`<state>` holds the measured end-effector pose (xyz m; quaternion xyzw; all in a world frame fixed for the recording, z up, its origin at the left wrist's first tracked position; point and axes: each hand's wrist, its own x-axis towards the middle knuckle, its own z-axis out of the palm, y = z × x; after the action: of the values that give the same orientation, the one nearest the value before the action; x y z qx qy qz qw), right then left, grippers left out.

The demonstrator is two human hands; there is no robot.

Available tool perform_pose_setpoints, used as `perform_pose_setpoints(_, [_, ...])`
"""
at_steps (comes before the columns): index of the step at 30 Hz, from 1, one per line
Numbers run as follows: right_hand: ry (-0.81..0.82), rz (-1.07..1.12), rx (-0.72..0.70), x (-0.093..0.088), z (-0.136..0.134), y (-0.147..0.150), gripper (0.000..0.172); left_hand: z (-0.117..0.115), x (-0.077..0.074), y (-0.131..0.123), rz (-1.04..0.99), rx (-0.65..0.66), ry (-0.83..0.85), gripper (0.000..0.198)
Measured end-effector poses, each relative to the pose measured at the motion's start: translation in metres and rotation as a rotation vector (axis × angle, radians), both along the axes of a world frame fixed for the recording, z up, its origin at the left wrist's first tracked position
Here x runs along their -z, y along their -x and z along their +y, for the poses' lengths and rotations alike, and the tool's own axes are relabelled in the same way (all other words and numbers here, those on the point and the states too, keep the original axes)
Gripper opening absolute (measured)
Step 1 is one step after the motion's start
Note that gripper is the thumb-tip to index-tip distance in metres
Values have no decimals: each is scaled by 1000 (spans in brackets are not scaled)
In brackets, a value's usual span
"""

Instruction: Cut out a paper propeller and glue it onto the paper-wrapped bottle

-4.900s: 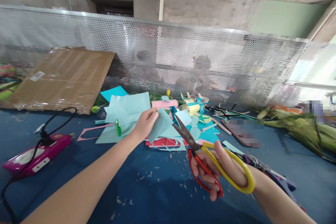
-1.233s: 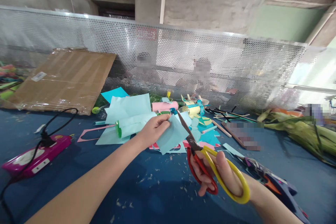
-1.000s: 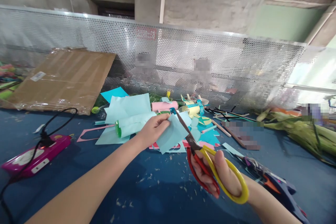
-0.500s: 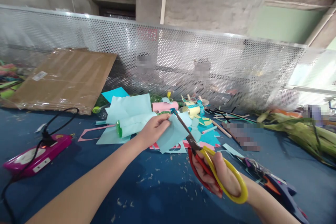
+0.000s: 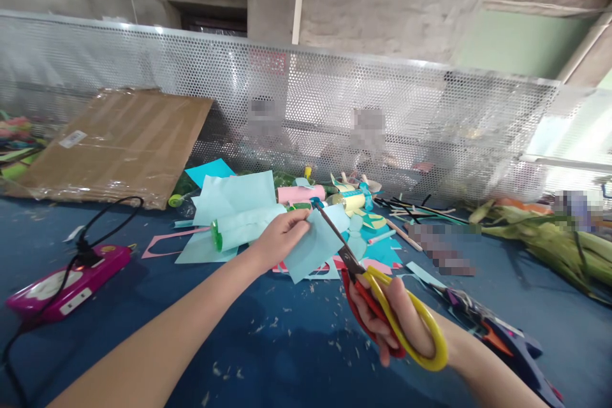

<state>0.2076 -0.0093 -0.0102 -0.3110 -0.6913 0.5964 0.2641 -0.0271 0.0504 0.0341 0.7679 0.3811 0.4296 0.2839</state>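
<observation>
My left hand [image 5: 277, 237] pinches a small light-blue piece of paper [image 5: 312, 247] above the blue tabletop [image 5: 239, 344]. My right hand [image 5: 394, 322] grips large scissors [image 5: 382, 306] with one red and one yellow handle loop. The scissor blades lie along the paper's right edge, with the tips near its top corner. Behind both hands sits a pile of light-blue, cyan and pink paper sheets [image 5: 234, 201] and rolled paper tubes [image 5: 301, 193].
A magenta power strip with a black cable [image 5: 62, 284] lies at the left. A cardboard sheet [image 5: 115, 143] leans on the perforated metal screen [image 5: 335, 115]. Corn husks [image 5: 549, 236] lie at the right, and a glue gun [image 5: 497, 338] by my right wrist. Paper scraps litter the table.
Since 4.9 s ago the paper has been turned in my left hand and the scissor blades have closed along its right edge, working towards its top corner. My right hand shifted slightly lower.
</observation>
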Motion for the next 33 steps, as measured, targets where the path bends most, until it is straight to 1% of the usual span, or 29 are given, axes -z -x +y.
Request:
perform_pose_setpoints(4, [-12, 69, -43, -5, -3, 0, 67, -2, -3, -1, 0, 26, 15, 19])
perform_pose_setpoints(7, [7, 86, -63, -2, 0, -3, 68, -3, -7, -1, 13, 47, 32, 19])
perform_pose_setpoints(10, [40, 93, -64, 4, 4, -6, 70, -2, -11, 1, 62, 18, 8, 20])
perform_pose_setpoints(12, [54, 103, -65, 4, 5, -6, 72, -1, -12, 3, 100, -8, -22, 21])
perform_pose_setpoints(18, [29, 68, -70, -10, -1, -3, 68, 0, -10, 4, 115, 38, -13, 21])
perform_pose_setpoints(20, [15, 64, -61, -11, -2, -2, 68, 0, -10, 4, 110, 40, -11, 22])
perform_pose_setpoints(23, [9, 51, -50, -9, -2, -3, 69, 0, -9, 4, 107, 40, -18, 22])
perform_pose_setpoints(28, [48, 42, -25, -3, 3, 0, 75, 2, -8, 5, 102, 36, -8, 21])
perform_pose_setpoints(33, [51, 95, -9, 2, 4, 4, 73, 1, -8, 4, 99, 39, -11, 21])
